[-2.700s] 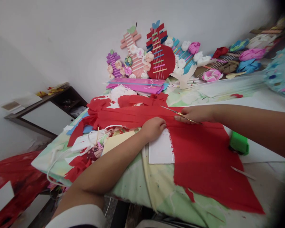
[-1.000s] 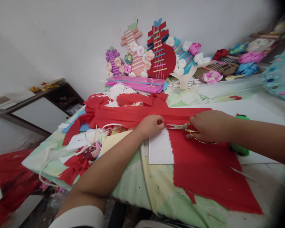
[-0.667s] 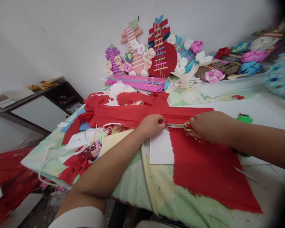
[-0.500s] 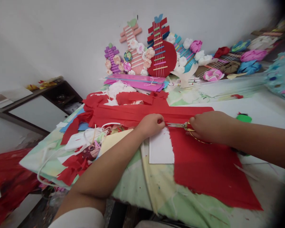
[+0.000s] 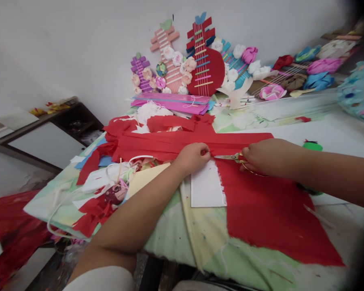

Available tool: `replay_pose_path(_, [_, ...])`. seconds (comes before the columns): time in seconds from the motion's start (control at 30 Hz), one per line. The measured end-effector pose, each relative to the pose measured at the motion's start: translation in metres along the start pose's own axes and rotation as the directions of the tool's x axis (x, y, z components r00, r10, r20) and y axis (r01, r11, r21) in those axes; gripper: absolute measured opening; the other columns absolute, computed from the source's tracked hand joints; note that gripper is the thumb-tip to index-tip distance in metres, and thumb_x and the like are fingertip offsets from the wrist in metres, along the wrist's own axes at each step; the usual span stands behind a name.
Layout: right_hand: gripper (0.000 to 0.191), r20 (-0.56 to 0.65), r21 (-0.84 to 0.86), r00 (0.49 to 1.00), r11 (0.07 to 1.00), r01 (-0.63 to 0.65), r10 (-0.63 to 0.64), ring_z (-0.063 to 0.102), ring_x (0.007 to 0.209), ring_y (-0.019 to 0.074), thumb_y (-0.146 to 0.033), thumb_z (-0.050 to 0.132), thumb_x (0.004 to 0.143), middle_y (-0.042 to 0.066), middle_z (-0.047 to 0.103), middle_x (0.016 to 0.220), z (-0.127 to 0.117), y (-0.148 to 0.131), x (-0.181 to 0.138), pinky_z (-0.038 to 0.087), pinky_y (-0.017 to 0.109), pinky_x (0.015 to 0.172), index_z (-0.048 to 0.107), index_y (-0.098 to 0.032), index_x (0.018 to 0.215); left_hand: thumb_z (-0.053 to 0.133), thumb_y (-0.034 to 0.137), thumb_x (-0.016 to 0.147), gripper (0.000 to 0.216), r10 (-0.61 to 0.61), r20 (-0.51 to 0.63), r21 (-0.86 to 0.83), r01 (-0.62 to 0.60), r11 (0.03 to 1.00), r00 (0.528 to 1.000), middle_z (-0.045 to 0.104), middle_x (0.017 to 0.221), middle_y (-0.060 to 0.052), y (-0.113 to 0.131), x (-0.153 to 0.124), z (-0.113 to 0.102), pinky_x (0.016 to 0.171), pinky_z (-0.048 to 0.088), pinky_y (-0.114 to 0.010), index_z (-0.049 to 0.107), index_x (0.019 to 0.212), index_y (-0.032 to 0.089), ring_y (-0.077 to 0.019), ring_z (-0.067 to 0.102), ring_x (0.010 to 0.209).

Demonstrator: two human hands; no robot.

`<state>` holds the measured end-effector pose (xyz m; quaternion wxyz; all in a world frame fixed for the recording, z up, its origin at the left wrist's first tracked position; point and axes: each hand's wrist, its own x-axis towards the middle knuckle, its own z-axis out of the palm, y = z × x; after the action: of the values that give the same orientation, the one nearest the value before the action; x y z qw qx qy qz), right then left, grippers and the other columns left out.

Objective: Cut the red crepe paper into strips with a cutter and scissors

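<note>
My right hand point(image 5: 259, 157) grips a pair of scissors point(image 5: 230, 157) with gold-coloured handles, the blades pointing left at the red crepe paper point(image 5: 269, 210). Just left of the blade tips, my left hand point(image 5: 195, 157) pinches the edge of the red sheet between thumb and fingers. A large piece of that sheet hangs toward the table's front right, its left edge ragged. Folded red strips point(image 5: 157, 143) stretch leftward behind my left hand. Beneath the cut edge lies a white board point(image 5: 204, 188).
Decorated paper instruments, among them a red one point(image 5: 210, 72), lean on the wall. Purple paper sheets point(image 5: 170, 105) lie before them. Scraps and a cream card point(image 5: 147, 178) cover the table's left side. A green round object point(image 5: 312, 146) sits by my right forearm.
The scissors remain at the red paper near my left fingers. The large hanging piece has shifted slightly to the right, and more of the white board shows beside it.
</note>
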<state>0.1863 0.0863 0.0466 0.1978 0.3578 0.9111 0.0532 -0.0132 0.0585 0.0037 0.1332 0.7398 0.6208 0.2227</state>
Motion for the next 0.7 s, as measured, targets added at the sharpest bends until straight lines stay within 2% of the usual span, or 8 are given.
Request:
replay_pose_path(0.1, [0.034,-0.023,0.019,0.999,0.999,-0.028,0.028,0.059,0.065,0.0247,-0.040,0.036,0.082,0.013,0.062,0.074,0.002,0.000,0.000,0.027,0.028,0.045,0.057,-0.013,0.077,0.049,0.020,0.072,0.013,-0.006,-0.010,-0.023,0.005,1.000,1.000,0.062,0.071,0.001,-0.002,0.000,0.001,0.060,0.038,-0.023,0.062,0.071,0.018,-0.0136,0.054,0.067])
replay_pose_path(0.23, [0.047,-0.114,0.062,0.991,0.996,-0.058,0.065,0.057,0.061,0.0237,-0.058,0.036,0.076,0.011,0.060,0.068,0.010,0.003,0.002,0.027,0.027,0.044,0.056,-0.015,0.074,0.049,0.021,0.073,0.014,-0.030,-0.024,-0.062,0.029,0.998,0.999,0.063,0.073,0.001,-0.004,-0.001,0.002,0.061,0.039,-0.022,0.063,0.074,0.018,-0.0127,0.056,0.067])
replay_pose_path(0.3, [0.049,-0.135,0.071,0.989,0.996,-0.056,0.066,0.056,0.059,0.0227,-0.060,0.035,0.075,0.011,0.060,0.068,0.012,0.003,0.004,0.026,0.027,0.043,0.055,-0.015,0.072,0.049,0.021,0.074,0.015,-0.038,-0.032,-0.076,0.036,0.996,0.999,0.064,0.074,0.001,-0.005,-0.001,0.002,0.061,0.040,-0.021,0.063,0.075,0.018,-0.0123,0.056,0.068])
replay_pose_path(0.7, [0.053,-0.075,0.088,0.991,0.990,-0.107,0.113,0.053,0.056,0.0213,-0.067,0.034,0.071,0.008,0.058,0.064,0.016,0.010,0.002,0.029,0.028,0.045,0.053,-0.018,0.067,0.048,0.018,0.073,0.015,-0.027,-0.075,-0.075,0.021,0.997,0.997,0.062,0.070,0.001,-0.006,-0.002,0.001,0.061,0.039,-0.022,0.063,0.072,0.016,-0.0127,0.056,0.066])
